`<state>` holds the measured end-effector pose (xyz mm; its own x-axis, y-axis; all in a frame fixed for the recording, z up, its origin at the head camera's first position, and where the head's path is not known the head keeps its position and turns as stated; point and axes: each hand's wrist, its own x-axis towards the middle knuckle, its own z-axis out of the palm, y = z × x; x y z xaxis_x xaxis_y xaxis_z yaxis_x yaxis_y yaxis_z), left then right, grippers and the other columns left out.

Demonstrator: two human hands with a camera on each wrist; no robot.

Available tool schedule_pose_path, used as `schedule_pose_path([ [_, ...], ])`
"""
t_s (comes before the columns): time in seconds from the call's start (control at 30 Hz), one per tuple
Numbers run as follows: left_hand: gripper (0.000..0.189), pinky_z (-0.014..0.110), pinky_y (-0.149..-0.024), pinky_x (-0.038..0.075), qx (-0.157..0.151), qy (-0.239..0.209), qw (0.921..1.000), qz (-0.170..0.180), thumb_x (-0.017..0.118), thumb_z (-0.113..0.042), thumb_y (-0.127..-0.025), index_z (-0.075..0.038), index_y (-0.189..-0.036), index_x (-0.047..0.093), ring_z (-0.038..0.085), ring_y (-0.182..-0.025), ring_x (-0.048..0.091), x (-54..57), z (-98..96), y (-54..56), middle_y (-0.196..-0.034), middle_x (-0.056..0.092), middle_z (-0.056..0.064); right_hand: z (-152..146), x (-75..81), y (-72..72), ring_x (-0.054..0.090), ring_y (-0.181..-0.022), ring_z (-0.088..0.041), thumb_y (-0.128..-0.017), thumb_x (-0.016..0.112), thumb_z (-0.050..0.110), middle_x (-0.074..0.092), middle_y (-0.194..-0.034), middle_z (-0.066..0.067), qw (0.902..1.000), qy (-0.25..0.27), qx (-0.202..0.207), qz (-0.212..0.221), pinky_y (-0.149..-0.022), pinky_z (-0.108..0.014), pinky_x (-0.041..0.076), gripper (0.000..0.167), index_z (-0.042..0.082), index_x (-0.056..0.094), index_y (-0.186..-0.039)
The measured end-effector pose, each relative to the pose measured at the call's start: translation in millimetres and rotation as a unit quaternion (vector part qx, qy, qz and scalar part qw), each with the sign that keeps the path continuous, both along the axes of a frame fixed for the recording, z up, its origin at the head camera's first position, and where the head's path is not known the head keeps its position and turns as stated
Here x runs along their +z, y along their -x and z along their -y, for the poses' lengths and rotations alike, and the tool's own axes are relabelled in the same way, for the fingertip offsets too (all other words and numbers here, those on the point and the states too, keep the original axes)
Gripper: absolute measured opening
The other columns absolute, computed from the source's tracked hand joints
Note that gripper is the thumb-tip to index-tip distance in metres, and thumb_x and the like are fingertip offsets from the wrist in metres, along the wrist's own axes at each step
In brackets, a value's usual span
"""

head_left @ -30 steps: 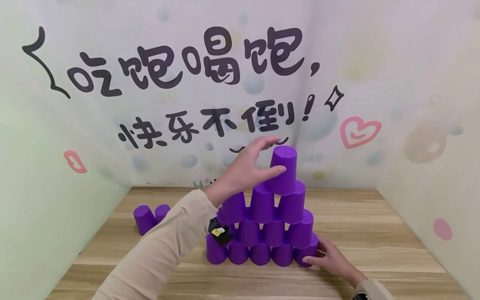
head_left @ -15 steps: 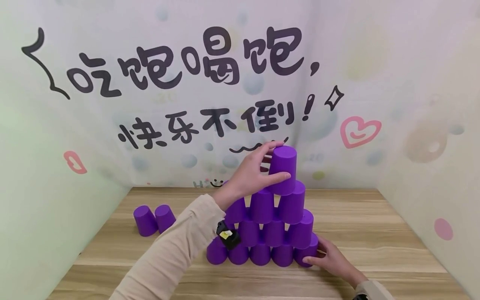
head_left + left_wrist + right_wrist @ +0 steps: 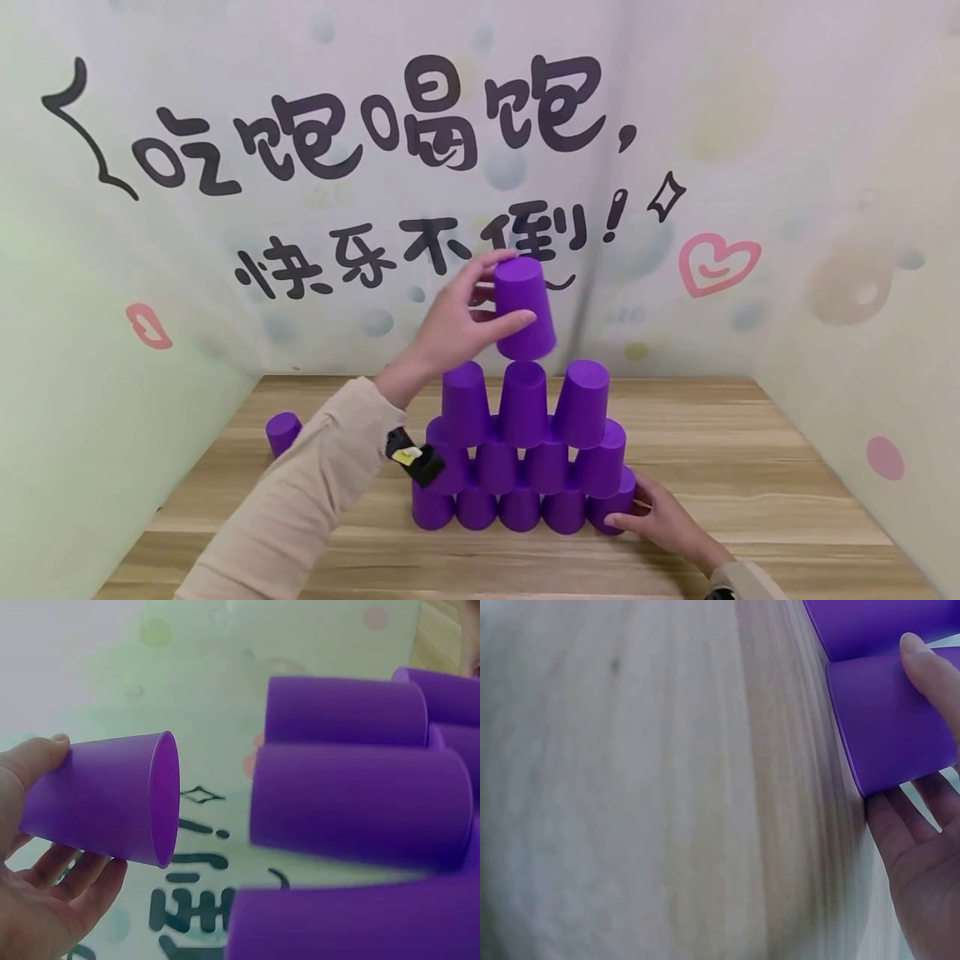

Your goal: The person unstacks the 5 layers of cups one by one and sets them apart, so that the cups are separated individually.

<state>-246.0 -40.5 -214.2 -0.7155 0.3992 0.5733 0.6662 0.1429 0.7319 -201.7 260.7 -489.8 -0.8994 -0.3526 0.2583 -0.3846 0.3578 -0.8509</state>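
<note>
My left hand (image 3: 453, 321) holds an upside-down purple cup (image 3: 527, 312) in the air, thumb on the near side and fingers round the far side. In the left wrist view, a gap shows between that cup's open rim (image 3: 165, 799) and the stacked cups (image 3: 360, 802). Beneath it stands a stepped wall of upside-down purple cups, with three in its top row, among them the right-hand cup (image 3: 582, 404). Low on the right, my right hand (image 3: 671, 521) grips the end cup (image 3: 613, 504) of the bottom row between thumb and fingers.
One more purple cup (image 3: 282, 433) shows on the wooden table (image 3: 712, 450) to the left, partly behind my left sleeve (image 3: 300, 500). A printed cloth (image 3: 360, 108) hangs behind the table, with pale walls at both sides.
My left hand has lifted its cup off the right part of the top row and carried it left, over the middle cup. The right hand has kept its place.
</note>
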Motion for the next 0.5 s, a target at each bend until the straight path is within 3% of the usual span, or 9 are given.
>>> schedule_pose_path([
  [0.3, 0.063, 0.033, -0.077, 0.050, 0.088, 0.023, 0.9959, 0.004, 0.071, -0.014, -0.075, -0.012, -0.130, 0.040, 0.025, -0.095, 0.055, 6.7, 63.9, 3.4, -0.111, 0.051, 0.012, 0.4, 0.9, -0.8, 0.056, -0.092, -0.005, -0.075, 0.070, 0.010, 0.054, -0.108, -0.024, 1.0000, 0.002, 0.005, 0.000, -0.074, -0.026, 0.051, 0.062, -0.009, 0.039, -0.125],
  [0.5, 0.063, 0.039, -0.080, 0.049, 0.132, 0.035, 0.9906, 0.010, 0.069, -0.013, -0.077, -0.010, -0.131, 0.038, 0.029, -0.098, 0.053, -9.7, 100.2, 6.1, -0.114, 0.050, 0.015, 1.0, 0.9, -0.6, 0.056, -0.092, -0.004, -0.075, 0.070, 0.009, 0.056, -0.106, -0.021, 1.0000, 0.006, 0.006, -0.005, -0.074, -0.027, 0.051, 0.061, -0.009, 0.039, -0.124],
])
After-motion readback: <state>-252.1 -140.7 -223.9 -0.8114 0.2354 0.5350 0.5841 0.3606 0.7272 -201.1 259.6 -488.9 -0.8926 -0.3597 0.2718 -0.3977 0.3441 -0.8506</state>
